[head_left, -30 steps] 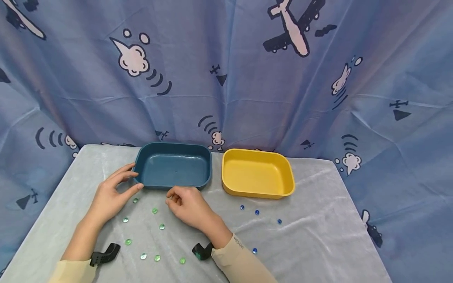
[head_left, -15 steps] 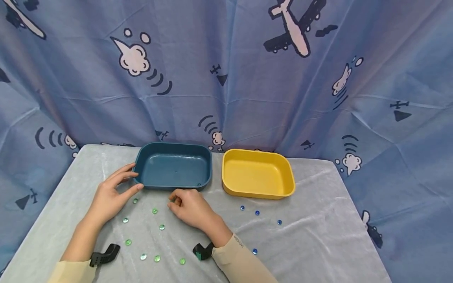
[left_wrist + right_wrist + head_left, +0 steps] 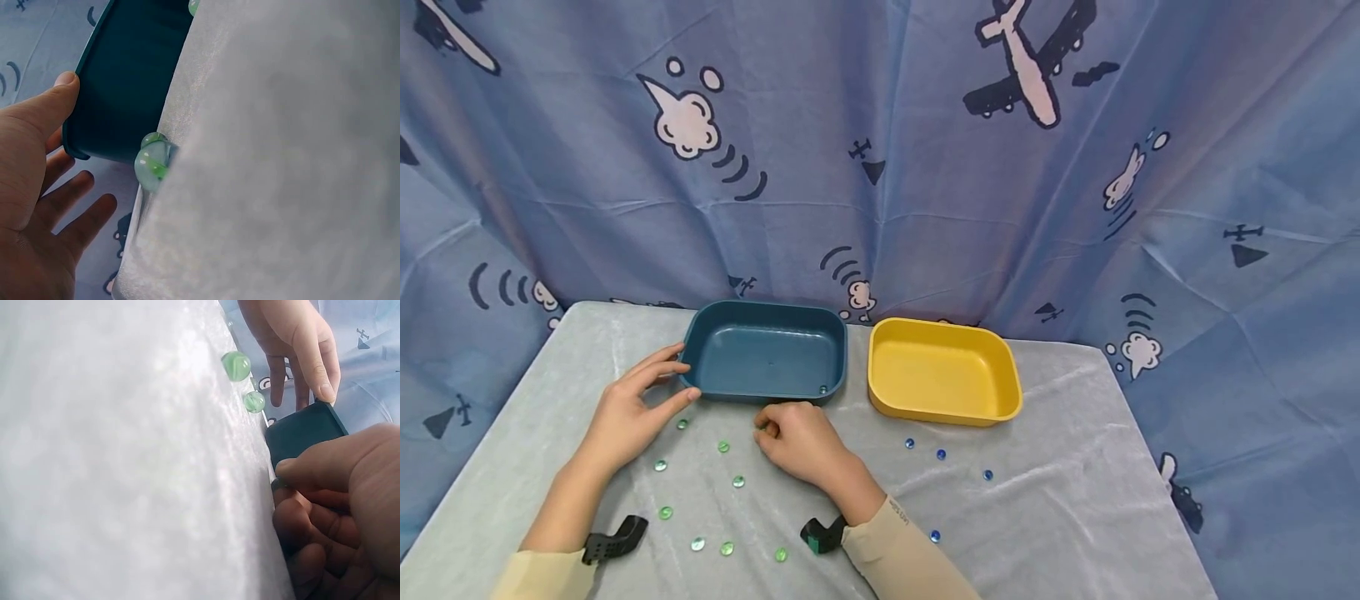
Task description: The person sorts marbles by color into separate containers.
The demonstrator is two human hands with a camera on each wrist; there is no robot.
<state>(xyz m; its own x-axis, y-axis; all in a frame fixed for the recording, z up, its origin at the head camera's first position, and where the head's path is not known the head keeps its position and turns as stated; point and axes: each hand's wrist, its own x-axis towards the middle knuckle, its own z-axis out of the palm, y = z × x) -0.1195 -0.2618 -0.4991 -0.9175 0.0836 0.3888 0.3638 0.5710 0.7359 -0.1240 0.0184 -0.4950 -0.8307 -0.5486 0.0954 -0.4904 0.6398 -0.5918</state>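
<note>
Near edge: tan sleeves [image 3: 906, 554] and a black wrist camera [image 3: 616, 540] on each arm. Green marbles [image 3: 726, 548], eight loose, lie scattered on the pale cloth-covered table [image 3: 1060, 517], mostly between the forearms. Four blue marbles [image 3: 935, 536] lie well apart from these, right of the right arm.

Farther in, right hand [image 3: 801, 439]: fingers curled, thumb and fingertips pinching a small green marble [image 3: 762, 427], mostly hidden. It sits just before the near wall of the dark blue box [image 3: 767, 360], right of the middle; contact with the wall cannot be told. Nearest loose green marble: left of this hand.

Left hand [image 3: 627, 414]: fingers spread and relaxed, thumb and fingers touching the blue box's left end. One marble [image 3: 823, 389] lies inside, at the near right corner.

Yellow box [image 3: 945, 367] just right of the blue one. Beyond: blue curtain [image 3: 812, 125], airplane print.
</note>
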